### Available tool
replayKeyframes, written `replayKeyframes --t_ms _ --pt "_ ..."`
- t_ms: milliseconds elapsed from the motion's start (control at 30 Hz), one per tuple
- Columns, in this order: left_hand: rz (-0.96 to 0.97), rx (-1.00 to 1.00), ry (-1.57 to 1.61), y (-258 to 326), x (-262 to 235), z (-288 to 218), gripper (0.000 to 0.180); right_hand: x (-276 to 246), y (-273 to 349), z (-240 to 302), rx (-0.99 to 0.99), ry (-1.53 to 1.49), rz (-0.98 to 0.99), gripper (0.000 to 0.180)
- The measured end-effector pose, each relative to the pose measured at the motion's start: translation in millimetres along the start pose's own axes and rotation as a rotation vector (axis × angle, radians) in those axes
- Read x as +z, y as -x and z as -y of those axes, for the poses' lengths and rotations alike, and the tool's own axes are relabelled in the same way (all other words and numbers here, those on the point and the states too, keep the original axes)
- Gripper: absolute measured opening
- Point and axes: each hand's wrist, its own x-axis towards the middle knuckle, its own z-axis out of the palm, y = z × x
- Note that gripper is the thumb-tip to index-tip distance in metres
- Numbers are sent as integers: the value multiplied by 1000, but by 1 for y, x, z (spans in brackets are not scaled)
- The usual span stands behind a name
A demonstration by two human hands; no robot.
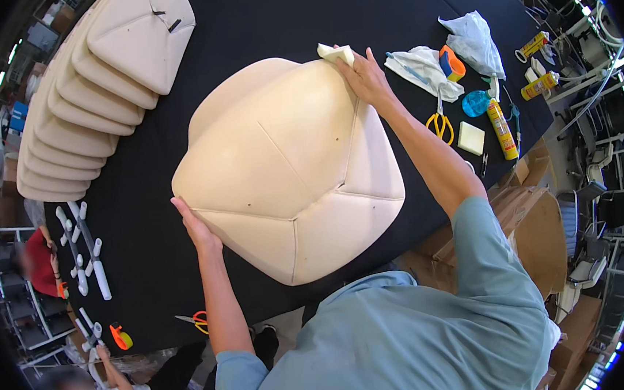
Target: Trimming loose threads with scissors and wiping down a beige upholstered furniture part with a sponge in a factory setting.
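A cream padded chair shell with stitched seams and small dark holes lies in front of me on the black-covered table. My left hand holds its left edge near a seam; part of that hand's fingers is hidden by the shell. At the far right corner my right hand grips a pale sponge and presses it against the shell's edge. Beneath or behind this shell, another rounded cream part shows; I cannot tell whether the two are joined.
A stack of cream shells stands far left, above white-and-grey frame parts. To the right lie yellow-handled scissors, a sponge block, a yellow can, a tape dispenser and a plastic bag. Two people work at left.
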Motion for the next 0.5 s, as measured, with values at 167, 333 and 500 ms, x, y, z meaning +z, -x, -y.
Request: replayKeyframes --t_ms 167,333,500 --pt "-60 28 -34 -3 -3 4 86 14 67 49 -486 78 50 63" --pt "-6 19 -30 -3 -6 7 87 -7 13 14 53 -66 22 50" --pt "-52 26 -58 2 -2 4 86 21 95 67 -477 -146 73 83"
